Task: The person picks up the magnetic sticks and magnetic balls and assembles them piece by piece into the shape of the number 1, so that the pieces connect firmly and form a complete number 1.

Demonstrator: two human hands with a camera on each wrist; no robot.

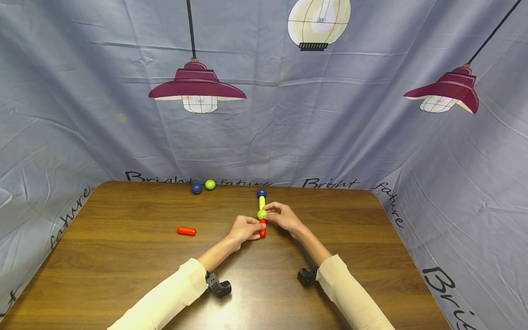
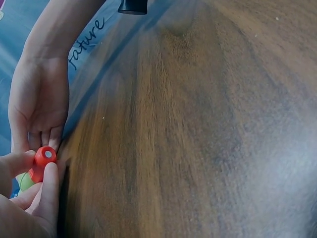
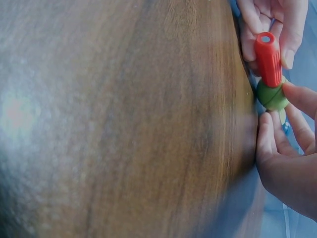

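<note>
A red rod [image 1: 262,231] touches a green ball [image 1: 261,214], which joins a yellow-green rod [image 1: 261,202] and a dark blue ball [image 1: 261,193] in one straight line. My left hand [image 1: 244,230] pinches the red rod between thumb and fingers. On the green ball, my right hand [image 1: 283,217] has its thumb and fingers curled. In the right wrist view the red rod [image 3: 268,59] meets the green ball [image 3: 272,95], with a light end face turned to the camera. The left wrist view shows the red rod's end [image 2: 47,154] between the left fingertips.
Another red rod [image 1: 186,231] lies on the wooden table [image 1: 136,256], left of the hands. A blue ball [image 1: 196,188] and a green ball [image 1: 210,184] rest near the back edge. Patterned cloth [image 1: 264,137] hangs behind the table.
</note>
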